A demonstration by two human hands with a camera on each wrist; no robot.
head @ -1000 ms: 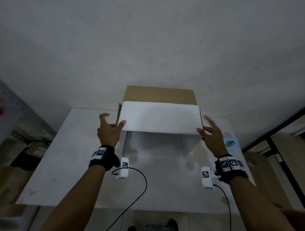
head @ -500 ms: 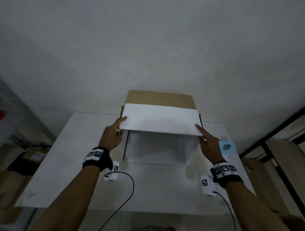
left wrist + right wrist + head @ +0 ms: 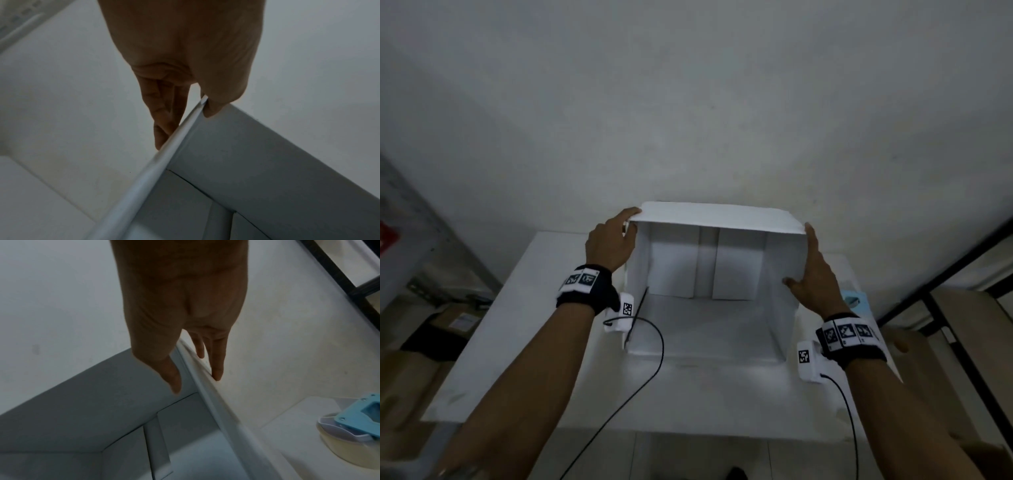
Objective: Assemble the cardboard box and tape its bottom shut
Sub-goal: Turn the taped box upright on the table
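Observation:
A white cardboard box (image 3: pixel 722 216) lies on its side on the white table (image 3: pixel 544 308), its open end facing me. At its far end two inner flaps (image 3: pixel 674 263) stand folded in, with a narrow gap between them. My left hand (image 3: pixel 616 240) pinches the box's upper left corner, thumb inside and fingers outside, as the left wrist view shows on the wall edge (image 3: pixel 164 162). My right hand (image 3: pixel 804 260) holds the right wall, thumb (image 3: pixel 174 382) inside and fingers (image 3: pixel 218 369) outside. A blue tape dispenser (image 3: pixel 359 415) with a clear roll sits just right of the box.
The table stands against a plain white wall (image 3: pixel 688 102). Brown cartons (image 3: pixel 448 322) and a metal shelf sit low on the left. A dark frame (image 3: pixel 945 274) runs along the right. Wrist-camera cables (image 3: pixel 647 359) hang in front of the box.
Both hands went from hovering beside the box to holding its two sides. The box has opened into a full rectangle and its brown face is out of sight.

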